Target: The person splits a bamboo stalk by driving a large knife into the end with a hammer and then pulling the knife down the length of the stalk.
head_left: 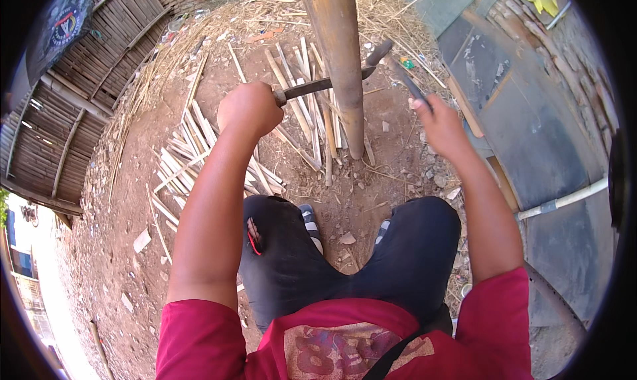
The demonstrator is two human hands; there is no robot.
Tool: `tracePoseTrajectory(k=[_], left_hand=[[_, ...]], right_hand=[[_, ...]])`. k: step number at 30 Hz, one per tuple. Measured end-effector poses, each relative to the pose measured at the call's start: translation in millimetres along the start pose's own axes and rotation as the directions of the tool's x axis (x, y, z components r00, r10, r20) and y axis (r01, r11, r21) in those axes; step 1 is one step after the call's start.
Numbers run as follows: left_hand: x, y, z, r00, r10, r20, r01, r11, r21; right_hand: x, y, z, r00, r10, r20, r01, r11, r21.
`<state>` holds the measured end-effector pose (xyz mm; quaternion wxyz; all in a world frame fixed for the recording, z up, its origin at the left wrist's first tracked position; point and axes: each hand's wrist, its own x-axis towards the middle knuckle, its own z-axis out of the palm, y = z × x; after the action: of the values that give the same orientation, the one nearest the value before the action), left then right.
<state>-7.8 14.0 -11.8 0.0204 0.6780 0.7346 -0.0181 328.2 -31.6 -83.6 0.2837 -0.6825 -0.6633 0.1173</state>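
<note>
My left hand (251, 111) is closed round the handle of a machete (308, 88). Its dark blade crosses a thick brown bamboo pole (342, 55), which hides part of it; whether it sits in the pole or behind it, I cannot tell. The blade's end shows at the pole's right side. My right hand (441, 124) grips a hammer (413, 84) by its dark handle. What looks like its dark head is close to the blade's end; whether they touch is unclear. The pole's lower end is near the ground, ahead of my bent knees.
Split strips (192, 151) of bamboo or wood lie on the dirt to the left, with more strips (308, 111) behind the pole. Dark panels (531, 114) and a pale pipe (563, 199) are at the right. A woven bamboo wall (119, 45) stands at the left. Straw (391, 21) lies farther off.
</note>
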Motion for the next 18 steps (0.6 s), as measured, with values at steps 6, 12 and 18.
tracePoseTrajectory(k=[6,12,18], left_hand=[[-2.0,7.4,-1.9,1.000,-0.020,0.024,0.020,1.000,-0.020],[4.3,0.2,-3.5,0.999,0.006,-0.046,-0.006,1.000,-0.001],[1.5,9.7,-3.9,1.000,0.012,-0.014,-0.012,1.000,-0.005]], right_hand=[[19.7,-15.8,-36.4,0.942,0.105,-0.320,-0.037,0.977,0.211],[17.9,11.5,-2.0,0.975,-0.163,-0.153,0.165,0.986,-0.004],[16.4,-20.8,-29.3,0.929,-0.013,-0.370,0.059,0.992,0.113]])
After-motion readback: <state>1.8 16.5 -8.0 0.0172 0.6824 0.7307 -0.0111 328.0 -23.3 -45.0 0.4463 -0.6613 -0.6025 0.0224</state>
